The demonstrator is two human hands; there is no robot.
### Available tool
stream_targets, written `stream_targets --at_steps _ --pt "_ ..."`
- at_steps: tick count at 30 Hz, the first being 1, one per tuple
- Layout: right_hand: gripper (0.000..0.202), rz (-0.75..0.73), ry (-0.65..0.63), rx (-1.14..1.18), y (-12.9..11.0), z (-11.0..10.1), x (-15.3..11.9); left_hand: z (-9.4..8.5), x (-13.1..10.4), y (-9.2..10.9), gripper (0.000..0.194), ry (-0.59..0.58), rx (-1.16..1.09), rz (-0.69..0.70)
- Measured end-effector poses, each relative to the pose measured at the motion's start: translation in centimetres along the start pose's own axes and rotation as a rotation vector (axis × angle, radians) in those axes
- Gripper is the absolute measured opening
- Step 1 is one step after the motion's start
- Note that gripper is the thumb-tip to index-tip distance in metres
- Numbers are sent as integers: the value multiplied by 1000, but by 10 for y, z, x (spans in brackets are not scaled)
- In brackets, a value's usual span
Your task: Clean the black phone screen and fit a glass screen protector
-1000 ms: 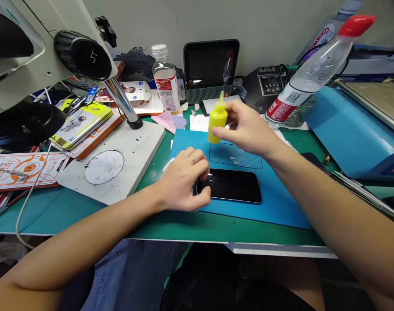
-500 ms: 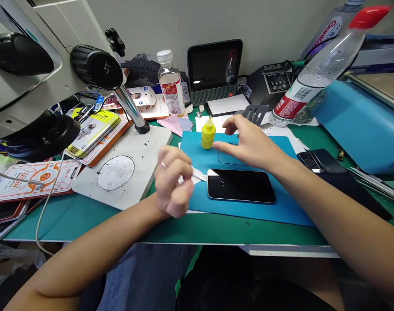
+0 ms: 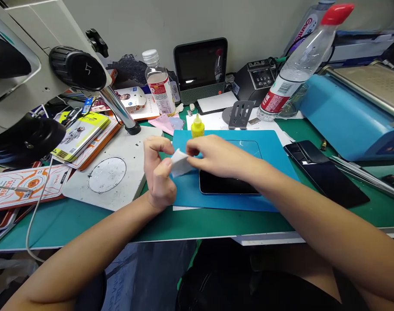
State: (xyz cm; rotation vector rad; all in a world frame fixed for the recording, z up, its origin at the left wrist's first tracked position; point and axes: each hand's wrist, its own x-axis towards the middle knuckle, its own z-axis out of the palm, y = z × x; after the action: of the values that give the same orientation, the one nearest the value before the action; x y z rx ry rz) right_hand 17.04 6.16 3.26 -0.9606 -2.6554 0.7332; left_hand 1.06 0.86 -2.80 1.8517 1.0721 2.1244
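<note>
Pinching the white wipe (image 3: pixel 180 165) between left hand (image 3: pixel 159 175) and right hand (image 3: pixel 221 156), beside the smartphone (image 3: pixel 224 185), near the desk (image 3: pixel 200 225)'s front edge. I'd keep tension light and even.

Two bare hands in all: one left hand (image 3: pixel 159 179), one right hand (image 3: pixel 214 153). One folded white sheet (image 3: pixel 180 165), one black phone (image 3: pixel 229 185), one blue mat (image 3: pixel 274 147), one counter (image 3: pixel 184 226). Bottles to the number of four: one yellow dropper bottle (image 3: pixel 197 129), one white-capped bottle (image 3: pixel 161 91), one red-capped bottle (image 3: pixel 287 82), one purple-labelled bottle (image 3: pixel 307 28). Likewise one microscope (image 3: pixel 76 68), one screen (image 3: pixel 200 65), one slotted stand (image 3: pixel 241 114), one black control box (image 3: pixel 260 80), one blue machine (image 3: pixel 341 116), one dark panel (image 3: pixel 335 185). Stacked packages (image 3: pixel 82 131) at left, too overlapped for a sure count.
</note>
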Motion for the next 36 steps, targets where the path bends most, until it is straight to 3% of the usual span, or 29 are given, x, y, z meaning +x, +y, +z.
stream_targets --at_steps 2,6,9,11,16,22,28,32,36 --pt "7 33 91 161 6 -14 -15 -2 -1 2 15 -124 107 -54" --pt "5 80 117 525 17 -30 -48 0 -4 10 53 -497 229 -186" --pt "15 59 70 570 22 -28 -63 2 -8 12 66 -720 185 -238" --pt "27 23 45 544 22 -25 -68 3 -9 11 67 -787 167 -237" --pt "44 -20 45 530 20 -20 -75 4 -7 10 58 -698 5 -215" --pt "53 175 191 637 22 -6 -70 4 -6 16 34 -502 -13 -220" --pt "17 185 79 570 21 -3 -61 4 -6 14 27 -435 146 -41" --pt "18 148 145 610 21 -3 -63 4 -6 14 34 -404 141 26" --pt "14 137 242 843 17 3 -65 3 -8 15 39 -418 125 37"
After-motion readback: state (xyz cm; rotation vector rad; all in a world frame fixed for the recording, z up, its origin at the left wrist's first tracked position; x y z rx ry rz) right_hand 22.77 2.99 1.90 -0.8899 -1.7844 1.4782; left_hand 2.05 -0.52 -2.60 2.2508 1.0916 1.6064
